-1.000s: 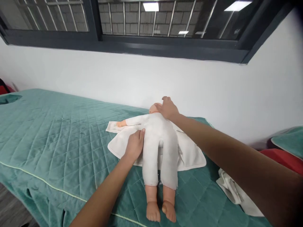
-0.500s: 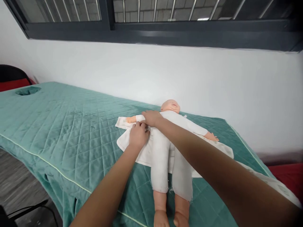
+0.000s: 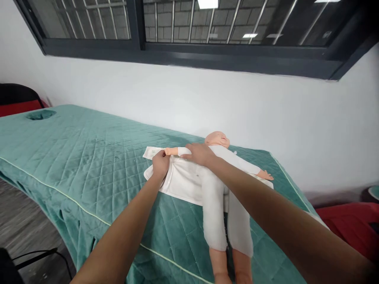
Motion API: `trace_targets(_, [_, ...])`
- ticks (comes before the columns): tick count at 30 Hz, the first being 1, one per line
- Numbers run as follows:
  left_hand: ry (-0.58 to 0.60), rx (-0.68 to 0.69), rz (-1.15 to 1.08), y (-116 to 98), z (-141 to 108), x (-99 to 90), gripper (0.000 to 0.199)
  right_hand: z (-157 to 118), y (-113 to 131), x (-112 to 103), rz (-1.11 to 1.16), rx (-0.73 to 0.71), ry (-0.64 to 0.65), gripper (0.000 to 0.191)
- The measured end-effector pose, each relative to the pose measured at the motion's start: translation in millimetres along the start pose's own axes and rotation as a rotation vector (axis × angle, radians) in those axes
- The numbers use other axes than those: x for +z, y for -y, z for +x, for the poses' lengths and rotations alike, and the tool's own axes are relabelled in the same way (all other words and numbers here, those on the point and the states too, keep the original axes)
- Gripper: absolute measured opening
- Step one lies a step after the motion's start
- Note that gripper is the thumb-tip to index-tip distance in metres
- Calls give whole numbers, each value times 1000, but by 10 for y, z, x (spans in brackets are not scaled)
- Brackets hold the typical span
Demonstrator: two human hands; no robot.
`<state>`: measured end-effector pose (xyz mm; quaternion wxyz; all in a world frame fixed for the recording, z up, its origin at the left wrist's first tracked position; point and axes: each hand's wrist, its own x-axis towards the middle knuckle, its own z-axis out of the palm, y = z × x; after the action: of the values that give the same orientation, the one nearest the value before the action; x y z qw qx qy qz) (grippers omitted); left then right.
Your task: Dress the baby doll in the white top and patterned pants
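A baby doll (image 3: 213, 189) with a white cloth body lies on its back, its head toward the wall. Under it is spread a white garment (image 3: 185, 183), with a sleeve sticking out at the left beside the doll's small hand. My left hand (image 3: 161, 162) is closed on the garment's edge just below that doll hand. Across the doll's upper body and upper arm rests my right hand (image 3: 199, 154), its fingers apart and pointing left. The doll's other arm reaches out to the right over the cloth.
The doll lies on a bed with a green quilted cover (image 3: 97, 165), which has a face hole (image 3: 41, 114) at the far left. Behind it are a white wall and a barred window. A red and black chair (image 3: 20, 103) stands at the left; red fabric (image 3: 351, 227) is at the right.
My left hand has moved left, away from my right hand, and the garment is pulled out flatter at the left. My right hand stays on the doll's upper body. The view has shifted slightly.
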<state>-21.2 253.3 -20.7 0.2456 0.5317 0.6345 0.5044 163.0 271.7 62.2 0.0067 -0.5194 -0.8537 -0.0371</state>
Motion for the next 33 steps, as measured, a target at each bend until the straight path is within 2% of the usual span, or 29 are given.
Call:
trace_targets(9, [-132, -73, -88, -9, -15, -30, 14, -47, 72, 53, -117, -3, 35, 61])
trace_targets(14, [-171, -31, -73, 7, -53, 0, 16, -6, 95, 110, -128, -4, 46, 58])
trace_targets(16, [-118, 83, 28, -1, -98, 38, 17, 21, 105, 147, -123, 2, 45, 57])
trace_targets(19, [48, 287, 278, -29, -173, 102, 19, 69, 124, 193, -96, 27, 43, 58])
trace_targets(21, [119, 356, 372, -45, -209, 126, 21, 84, 137, 196, -67, 44, 38, 54])
trace_targets(23, [115, 384, 381, -49, -223, 130, 27, 57, 144, 164, -1, 32, 7, 47])
trace_targets(25, [43, 370, 355, -36, -214, 119, 31, -37, 133, 109, 149, -12, -97, 40])
trace_targets(28, [-98, 312, 351, 0, -171, 101, 30, -315, 54, 46, 497, 13, -414, 35])
trace_targets(31, [-161, 270, 375, 28, -124, 98, 26, -693, -124, 85, 756, 253, -718, 32])
trace_targets(33, [-180, 228, 388, 33, -106, 101, 25, -931, -277, 168, 797, 436, -866, 30])
